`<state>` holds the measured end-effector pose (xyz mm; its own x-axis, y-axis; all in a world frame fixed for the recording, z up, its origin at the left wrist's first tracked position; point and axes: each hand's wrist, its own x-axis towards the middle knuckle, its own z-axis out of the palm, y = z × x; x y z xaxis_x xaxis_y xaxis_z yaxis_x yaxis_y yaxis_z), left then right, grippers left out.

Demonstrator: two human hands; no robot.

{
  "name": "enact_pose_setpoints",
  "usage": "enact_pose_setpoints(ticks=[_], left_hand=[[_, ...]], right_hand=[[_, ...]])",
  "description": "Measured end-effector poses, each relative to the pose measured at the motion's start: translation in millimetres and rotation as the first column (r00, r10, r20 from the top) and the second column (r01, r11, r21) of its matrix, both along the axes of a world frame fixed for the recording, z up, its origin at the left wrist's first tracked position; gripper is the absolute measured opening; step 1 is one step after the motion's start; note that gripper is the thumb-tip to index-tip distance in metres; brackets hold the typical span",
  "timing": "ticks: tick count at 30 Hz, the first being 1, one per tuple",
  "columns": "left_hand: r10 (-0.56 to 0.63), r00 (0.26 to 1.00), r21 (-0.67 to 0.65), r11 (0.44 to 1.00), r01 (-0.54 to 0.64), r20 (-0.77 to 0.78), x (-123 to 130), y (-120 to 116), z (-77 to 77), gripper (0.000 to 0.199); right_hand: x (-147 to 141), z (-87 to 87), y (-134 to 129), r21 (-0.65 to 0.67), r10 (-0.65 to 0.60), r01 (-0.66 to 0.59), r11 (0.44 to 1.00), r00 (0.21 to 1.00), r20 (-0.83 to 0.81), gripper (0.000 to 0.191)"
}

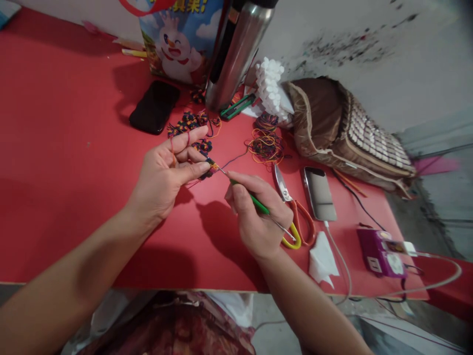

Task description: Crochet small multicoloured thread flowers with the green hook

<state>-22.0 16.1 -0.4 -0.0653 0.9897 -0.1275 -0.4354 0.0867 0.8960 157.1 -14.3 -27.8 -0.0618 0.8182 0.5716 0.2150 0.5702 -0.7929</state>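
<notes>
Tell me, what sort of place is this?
Probably a home craft corner, though a small workshop is possible: the red table bears multicoloured yarn and scissors, and the right hand holds a green-handled hook.

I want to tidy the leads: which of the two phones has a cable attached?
The phone beside the scissors: a white cable runs from its lower end. The black phone on the left shows none.

Slanted green-handled hook (260,203) at multicoloured yarn piece (213,167)

Dim, soft light; shadows on red table (55,128); glare on flask (240,54); edges stretched.
</notes>
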Motion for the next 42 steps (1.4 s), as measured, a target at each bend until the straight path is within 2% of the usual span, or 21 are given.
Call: enact_pose_setpoints(ticks=[15,20,25,31,35,42], left_hand=[[0.020,0.998,0.045,0.999,-0.018,-0.056,-0.7,-0.2,-1.0,0.047],[0.033,0.998,0.047,0.998,-0.030,-0.048,-0.2,-1.2,-1.5,0.049],[0.048,0.993,0.071,0.997,-0.041,-0.104,0.6,-2.9,0.0,0.048],[0.035,0.996,0.063,0.998,-0.030,-0.082,-0.4,-1.7,-1.1,0.048],[0.034,0.996,0.070,0.997,-0.028,-0.083,-1.0,-0.7,-2.9,0.048],[0.027,0.996,0.081,0.997,-0.020,-0.088,-1.3,-0.3,-3.0,0.048]], right_hand=[[1.8,-0.2,1.1,0.028,0.033,-0.033,0.999,0.999,0.013,0.029],[2.2,-0.4,1.1,0.038,0.009,-0.010,0.999,0.999,0.044,0.026],[1.7,0.4,0.7,0.054,-0.037,0.032,0.998,0.994,0.101,0.024],[0.4,2.9,2.6,0.099,-0.033,0.022,0.995,0.993,0.110,0.025],[1.2,5.0,1.7,0.105,-0.058,0.043,0.994,0.988,0.146,0.025],[2.8,7.9,0.7,0.103,-0.030,0.015,0.995,0.988,0.149,0.028]])
